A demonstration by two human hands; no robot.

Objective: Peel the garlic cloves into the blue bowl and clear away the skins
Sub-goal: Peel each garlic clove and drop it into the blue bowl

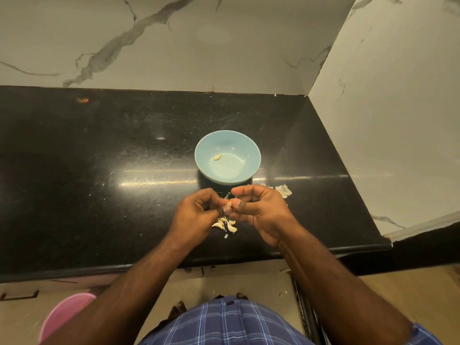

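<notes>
A blue bowl [227, 157] stands on the black counter [99, 170] with one peeled garlic clove [217, 157] inside. Just in front of it, both hands meet over the counter. My left hand [196, 215] and my right hand [258, 210] pinch a single garlic clove [228, 203] between their fingertips. Below the hands lies a small heap of garlic cloves [225, 225]. Papery skins [282, 190] lie on the counter to the right of the bowl, partly behind my right hand.
Marble walls close the counter at the back and on the right. The counter's front edge runs just under my forearms. A pink bin [62, 317] stands on the floor at lower left. A small orange scrap [83, 100] lies at the counter's far left.
</notes>
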